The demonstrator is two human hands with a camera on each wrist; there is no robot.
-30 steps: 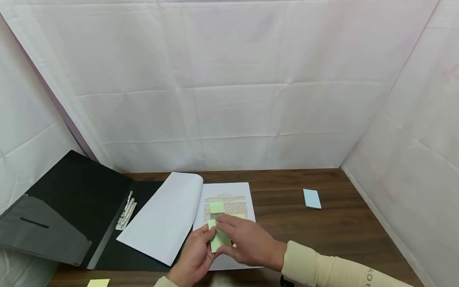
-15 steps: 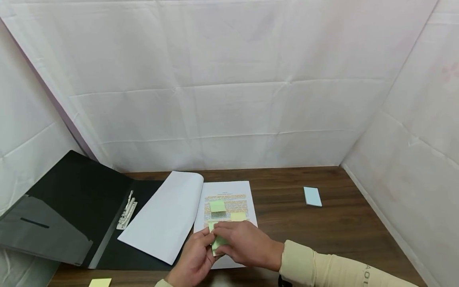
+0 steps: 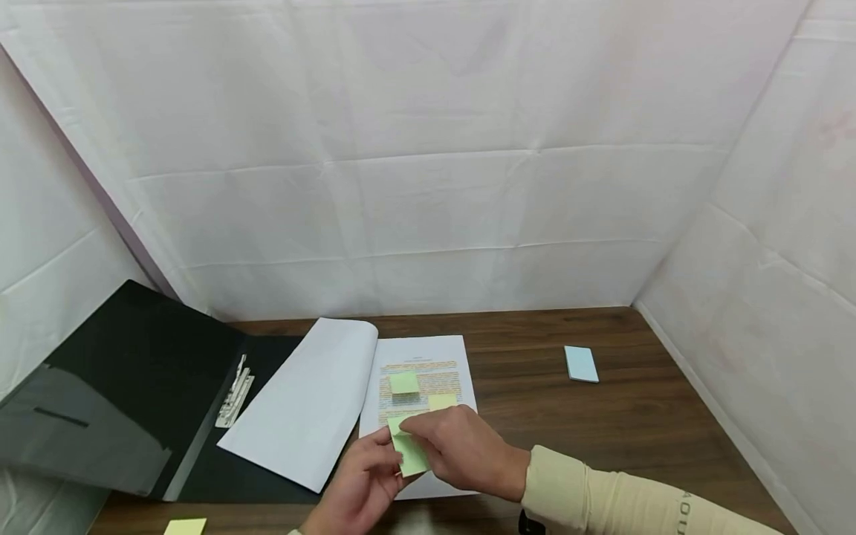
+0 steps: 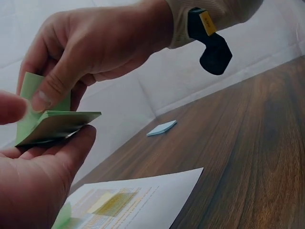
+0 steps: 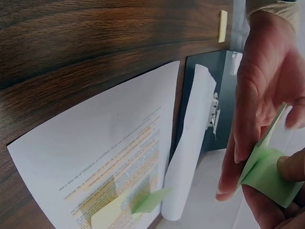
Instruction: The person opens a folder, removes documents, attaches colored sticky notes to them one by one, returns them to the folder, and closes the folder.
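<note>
Currently green sticky pad [image 3: 409, 452] is held in left hand [image 3: 361, 487]; top note is pinched by right hand [image 3: 461, 453] above printed page [image 3: 428, 357].

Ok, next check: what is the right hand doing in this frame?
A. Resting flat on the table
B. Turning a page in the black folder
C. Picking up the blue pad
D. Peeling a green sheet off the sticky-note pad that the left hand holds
D: the right hand pinches the top sheet, lifting it off the green sticky-note pad held in the left hand.

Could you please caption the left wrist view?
Right hand peels a green note off the pad in the left hand.
</note>
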